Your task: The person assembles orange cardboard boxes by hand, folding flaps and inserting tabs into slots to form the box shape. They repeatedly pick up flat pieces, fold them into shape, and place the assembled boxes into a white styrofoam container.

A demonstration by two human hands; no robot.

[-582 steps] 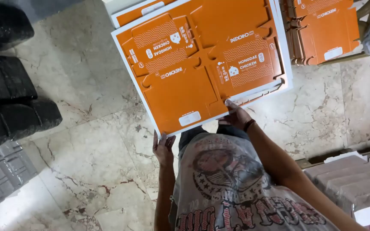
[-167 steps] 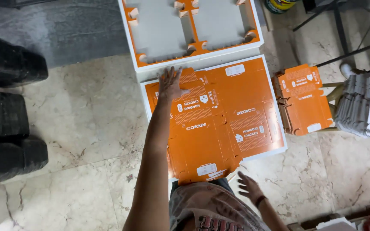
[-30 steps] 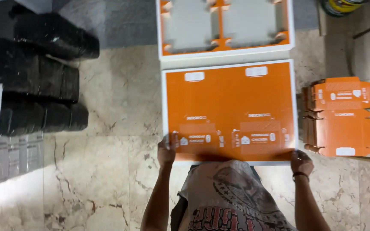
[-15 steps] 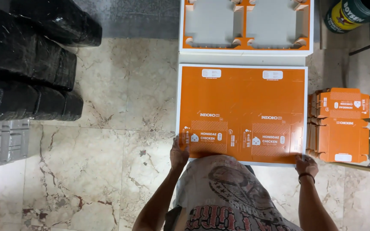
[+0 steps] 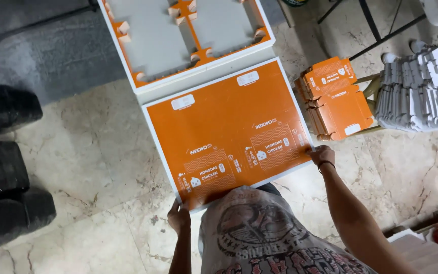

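Observation:
A large flat orange cardboard sheet with a white border (image 5: 226, 129) lies tilted on the marble floor. My left hand (image 5: 179, 218) grips its near left corner. My right hand (image 5: 320, 153), a dark band at the wrist, pinches its near right corner. Beyond the sheet's far edge lies a white tray with orange dividers (image 5: 188, 40), touching it.
A stack of folded orange boxes (image 5: 335, 99) sits right of the sheet, with stacked white cartons (image 5: 422, 89) on a stand further right. Black wrapped bundles (image 5: 6, 177) line the left edge. A grey mat (image 5: 41, 45) lies at the upper left.
The view has swung, so the sheet now sits tilted and closer. Both hands keep hold of its near corners. The white cartons came into view at the right.

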